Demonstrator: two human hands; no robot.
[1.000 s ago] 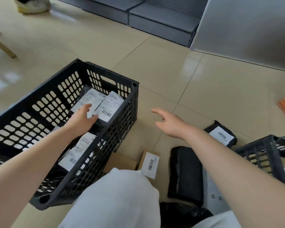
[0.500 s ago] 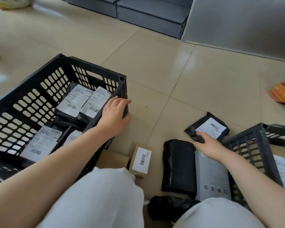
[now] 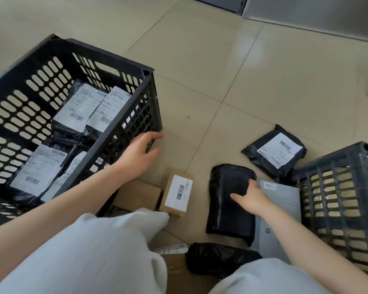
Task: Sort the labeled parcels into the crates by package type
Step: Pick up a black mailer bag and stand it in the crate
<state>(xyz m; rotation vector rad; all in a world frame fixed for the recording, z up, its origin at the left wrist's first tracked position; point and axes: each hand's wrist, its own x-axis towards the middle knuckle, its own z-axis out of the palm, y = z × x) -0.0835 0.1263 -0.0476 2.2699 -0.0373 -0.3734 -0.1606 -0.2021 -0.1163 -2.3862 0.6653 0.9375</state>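
Observation:
A black slotted crate [image 3: 115, 58] on the left holds several black poly bags [image 3: 79, 109] with white labels. My left hand [image 3: 139, 154] hovers with relaxed fingers just outside the crate's right wall, holding nothing. My right hand [image 3: 250, 198] grips the right edge of a black poly bag [image 3: 227, 213] lying label-down on the floor, thumb on top. A grey flat package [image 3: 285, 200] lies right beside it. Another black bag with a label [image 3: 274, 153] lies farther back. A small labeled cardboard box [image 3: 176, 193] stands between my hands.
A second black crate [image 3: 331, 160] stands at the right, with tan parcels showing through its slots. A plain cardboard box [image 3: 136, 195] and another black bag [image 3: 217, 259] lie near my knees. Tiled floor stretches ahead to grey shelving.
My left hand came out of the left crate and now sits outside its right wall. My right hand moved from the labeled bag back to the label-down black bag.

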